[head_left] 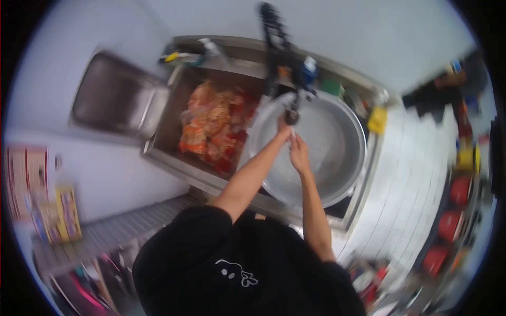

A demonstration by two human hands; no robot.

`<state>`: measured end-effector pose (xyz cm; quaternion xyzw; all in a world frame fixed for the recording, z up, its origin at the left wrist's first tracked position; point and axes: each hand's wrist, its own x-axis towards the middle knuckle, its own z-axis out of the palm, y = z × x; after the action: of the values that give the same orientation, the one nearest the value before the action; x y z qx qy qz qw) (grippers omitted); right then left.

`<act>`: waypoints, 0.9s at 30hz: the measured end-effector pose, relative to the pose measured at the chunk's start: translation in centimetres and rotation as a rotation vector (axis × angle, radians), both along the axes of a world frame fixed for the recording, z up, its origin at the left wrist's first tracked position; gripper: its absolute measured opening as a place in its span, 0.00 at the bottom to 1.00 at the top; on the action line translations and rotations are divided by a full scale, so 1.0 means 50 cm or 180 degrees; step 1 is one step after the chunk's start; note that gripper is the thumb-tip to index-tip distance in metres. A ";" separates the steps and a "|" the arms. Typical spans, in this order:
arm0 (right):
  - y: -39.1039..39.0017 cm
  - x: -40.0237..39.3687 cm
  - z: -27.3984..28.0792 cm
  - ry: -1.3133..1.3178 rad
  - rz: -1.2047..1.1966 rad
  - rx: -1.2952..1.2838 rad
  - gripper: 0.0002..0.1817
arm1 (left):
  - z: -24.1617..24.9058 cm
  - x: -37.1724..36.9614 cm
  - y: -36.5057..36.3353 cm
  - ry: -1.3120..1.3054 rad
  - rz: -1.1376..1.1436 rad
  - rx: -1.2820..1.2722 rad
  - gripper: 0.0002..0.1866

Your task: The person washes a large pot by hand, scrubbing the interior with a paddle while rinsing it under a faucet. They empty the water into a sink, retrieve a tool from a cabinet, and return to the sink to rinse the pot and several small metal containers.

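Note:
Both of my hands meet over the left part of a large round metal basin (pixel 327 152), just under the dark nozzle of a hanging spray faucet (pixel 291 114). My left hand (pixel 285 130) is right at the nozzle, its fingers mostly hidden and blurred. Close below it, my right hand (pixel 299 152) points upward, fingertips at the left hand. A small pale streak shows between the two; I cannot tell whether it is water or something held. Left of the basin, a sink compartment (pixel 171 118) contains orange-red pieces of food (pixel 211 126) in reddish liquid, partly in clear plastic.
A metal panel (pixel 113 97) stands left of the sink. Along the back ledge are a blue bottle (pixel 309 68), a clear pump bottle (pixel 212 48) and a green block (pixel 332 87). A yellow item (pixel 377 120) sits at the right edge. Red containers (pixel 451 226) line the far right.

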<state>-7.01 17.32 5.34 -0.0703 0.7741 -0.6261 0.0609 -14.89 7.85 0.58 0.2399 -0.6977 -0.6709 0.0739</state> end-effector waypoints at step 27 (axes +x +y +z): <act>-0.010 0.196 -0.061 0.0714 0.1477 0.1309 0.16 | 0.136 0.693 -0.382 0.0369 -0.0773 -0.0504 0.17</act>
<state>2.80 16.83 2.29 -0.2996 0.8496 -0.4145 0.1292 19.76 -11.24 7.36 0.1081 -0.7669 -0.6305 0.0511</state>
